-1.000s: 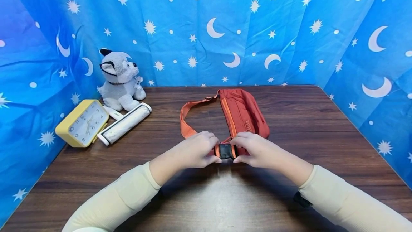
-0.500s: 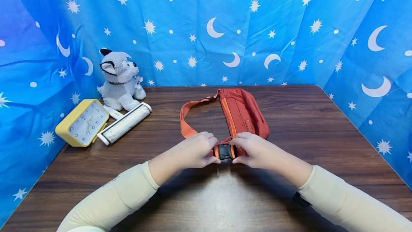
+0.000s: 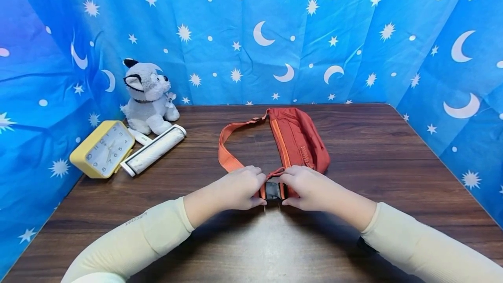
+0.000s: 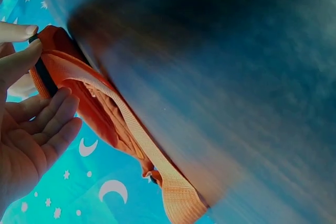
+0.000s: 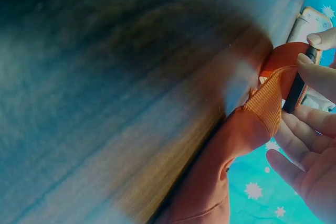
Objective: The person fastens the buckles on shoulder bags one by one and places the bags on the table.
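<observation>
A rust-red waist bag (image 3: 302, 139) with an orange zip lies on the table, its orange strap (image 3: 228, 152) looping out to the left. At the near end is a black side-release buckle (image 3: 273, 191), its two halves joined. My left hand (image 3: 239, 189) pinches the buckle's left end between thumb and fingers. From the other side, my right hand (image 3: 310, 189) pinches its right end. Both wrist views show the black buckle edge (image 4: 46, 74) between thumb and fingertips, with orange webbing (image 5: 268, 100) folded beside it. The hands partly hide the strap ends.
On the left of the brown wooden table (image 3: 373, 152) stand a yellow alarm clock (image 3: 104, 150), a white lint roller (image 3: 154, 150) and a grey plush dog (image 3: 145, 95). A blue curtain (image 3: 220, 56) with moons and stars encloses the back and sides.
Both hands and the buckle have shifted slightly toward the near side of the table. The grips and the joined buckle look the same; the bag has barely moved.
</observation>
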Tool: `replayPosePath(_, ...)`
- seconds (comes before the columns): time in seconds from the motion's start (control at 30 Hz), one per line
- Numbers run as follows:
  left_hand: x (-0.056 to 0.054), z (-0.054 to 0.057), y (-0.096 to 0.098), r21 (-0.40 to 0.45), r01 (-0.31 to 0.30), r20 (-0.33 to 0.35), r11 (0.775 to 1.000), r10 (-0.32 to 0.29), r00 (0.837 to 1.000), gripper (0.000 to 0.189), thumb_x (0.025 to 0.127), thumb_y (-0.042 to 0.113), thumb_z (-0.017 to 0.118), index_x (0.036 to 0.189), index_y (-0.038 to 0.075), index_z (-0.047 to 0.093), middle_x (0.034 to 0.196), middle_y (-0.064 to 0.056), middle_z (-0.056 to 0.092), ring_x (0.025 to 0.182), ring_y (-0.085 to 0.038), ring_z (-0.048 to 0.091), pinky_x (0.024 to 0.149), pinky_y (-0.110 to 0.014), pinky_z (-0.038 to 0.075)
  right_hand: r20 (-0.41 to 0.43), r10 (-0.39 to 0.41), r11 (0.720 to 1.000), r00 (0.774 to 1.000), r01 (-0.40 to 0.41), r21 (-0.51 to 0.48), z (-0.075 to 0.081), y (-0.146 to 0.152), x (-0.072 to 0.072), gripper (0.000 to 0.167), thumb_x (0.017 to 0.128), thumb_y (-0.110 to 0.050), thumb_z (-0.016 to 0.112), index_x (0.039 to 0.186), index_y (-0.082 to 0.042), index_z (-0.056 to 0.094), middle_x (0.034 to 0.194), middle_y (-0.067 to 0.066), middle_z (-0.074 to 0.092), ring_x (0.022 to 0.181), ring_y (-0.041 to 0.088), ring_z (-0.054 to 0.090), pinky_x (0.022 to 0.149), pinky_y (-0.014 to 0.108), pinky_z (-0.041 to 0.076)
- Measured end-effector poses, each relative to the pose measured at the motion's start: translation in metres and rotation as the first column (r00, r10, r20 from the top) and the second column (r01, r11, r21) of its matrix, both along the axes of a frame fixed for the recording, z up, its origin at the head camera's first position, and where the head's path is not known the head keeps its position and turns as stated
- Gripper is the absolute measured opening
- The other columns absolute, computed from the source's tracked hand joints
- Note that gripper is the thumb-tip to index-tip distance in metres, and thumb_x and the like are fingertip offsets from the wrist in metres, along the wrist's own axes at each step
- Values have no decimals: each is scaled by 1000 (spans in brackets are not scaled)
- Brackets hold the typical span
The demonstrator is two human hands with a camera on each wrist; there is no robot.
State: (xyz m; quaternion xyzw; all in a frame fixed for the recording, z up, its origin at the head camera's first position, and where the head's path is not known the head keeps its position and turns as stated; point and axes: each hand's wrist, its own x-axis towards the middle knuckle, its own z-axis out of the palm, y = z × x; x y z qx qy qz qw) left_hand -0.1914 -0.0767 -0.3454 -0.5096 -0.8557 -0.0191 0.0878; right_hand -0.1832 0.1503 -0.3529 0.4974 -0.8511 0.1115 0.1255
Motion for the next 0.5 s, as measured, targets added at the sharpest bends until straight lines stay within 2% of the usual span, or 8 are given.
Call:
replayPosePath(0.2,2,-1,3,-87,-48,30,995,51,998,33,78,39,73,85,10,60,73,4,47,67,-13,48,60,-26,41,-50,2,1000,999,0,30,-5,-3,1,39,70,-29,82,94,-5,61,83,0,55,76,15,56,67,32,47)
replayPosePath(0.5,2,-5,7,-148,-55,58,987,64,996,33,77,39,75,85,11,60,76,3,49,72,-14,51,65,-26,43,-77,-52,992,996,60,107,-8,-8,3,37,68,-34,82,81,-10,57,78,-2,52,73,16,55,63,32,45)
